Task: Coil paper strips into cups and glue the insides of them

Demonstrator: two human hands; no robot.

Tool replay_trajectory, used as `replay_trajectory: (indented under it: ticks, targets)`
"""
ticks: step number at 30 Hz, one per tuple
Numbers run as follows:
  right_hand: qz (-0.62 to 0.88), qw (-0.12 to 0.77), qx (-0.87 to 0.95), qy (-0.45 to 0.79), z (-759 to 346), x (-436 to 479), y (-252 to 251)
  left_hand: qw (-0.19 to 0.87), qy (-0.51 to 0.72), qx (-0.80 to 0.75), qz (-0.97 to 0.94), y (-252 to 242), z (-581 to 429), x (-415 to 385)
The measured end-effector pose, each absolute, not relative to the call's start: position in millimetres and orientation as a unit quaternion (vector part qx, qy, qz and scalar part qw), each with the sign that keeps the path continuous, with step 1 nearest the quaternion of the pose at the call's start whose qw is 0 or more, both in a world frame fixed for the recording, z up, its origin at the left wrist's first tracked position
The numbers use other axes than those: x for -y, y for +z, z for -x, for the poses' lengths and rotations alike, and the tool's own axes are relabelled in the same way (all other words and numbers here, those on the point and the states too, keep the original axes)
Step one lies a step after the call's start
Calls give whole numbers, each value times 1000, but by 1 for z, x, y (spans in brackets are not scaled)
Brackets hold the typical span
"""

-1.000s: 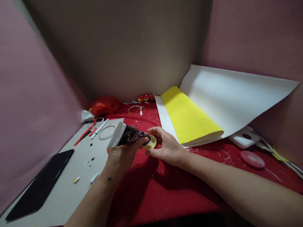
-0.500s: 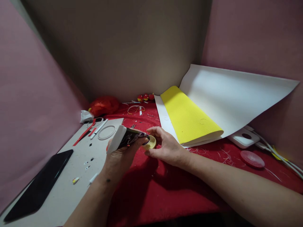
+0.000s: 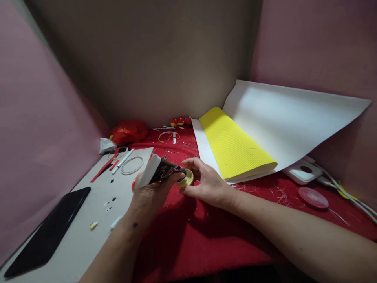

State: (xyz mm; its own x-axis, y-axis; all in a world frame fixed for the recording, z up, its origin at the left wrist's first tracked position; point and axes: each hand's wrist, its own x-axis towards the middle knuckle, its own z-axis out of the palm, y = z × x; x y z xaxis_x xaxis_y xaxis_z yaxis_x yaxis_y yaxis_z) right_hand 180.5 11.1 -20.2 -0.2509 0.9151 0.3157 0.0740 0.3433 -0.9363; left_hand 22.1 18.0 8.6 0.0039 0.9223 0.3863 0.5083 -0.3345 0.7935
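My left hand (image 3: 150, 198) is closed around a dark printed squeeze tube (image 3: 165, 171) with a flat white end toward me. The tube's narrow tip points right, at a small round yellow cup-like piece (image 3: 189, 179) with a coarse, woven-looking surface. That piece sits between the thumb and fingers of my right hand (image 3: 210, 183), which grips its edge. Tube tip and yellow piece overlap in view; whether they touch I cannot tell. Under my left hand, a bit of something red (image 3: 133, 184) shows, mostly hidden.
On the grey board (image 3: 75, 236) lie a black tablet-like slab (image 3: 48, 232), red strips (image 3: 106, 167), a ring (image 3: 132, 165) and small scraps. Behind are a red bag (image 3: 129, 131) and small red-and-yellow balls (image 3: 180, 121). Yellow corrugated sheet (image 3: 235, 145) and a pink disc (image 3: 313, 197) are to the right.
The tube has turned a little in my left hand, its white end now more upright. My right hand and the yellow piece stay almost where they were.
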Motion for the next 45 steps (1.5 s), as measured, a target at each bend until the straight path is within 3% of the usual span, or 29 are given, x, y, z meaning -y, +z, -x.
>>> replay_trajectory:
  ticks: [7,15,26,45]
  targets:
    - [369,484,654,450,-180,-12,-20,181,463,-529,-688,14,-24,-17]
    - [416,447,691,386,-181,-11,-23,158,477,-520,-691,9,-18,-20]
    - [411,457,694,374,-180,-11,-22,189,432,-481,-739,3,-16,-19]
    - [418,447,704,362,-181,-9,-20,35,420,-400,-814,15,-17,-15]
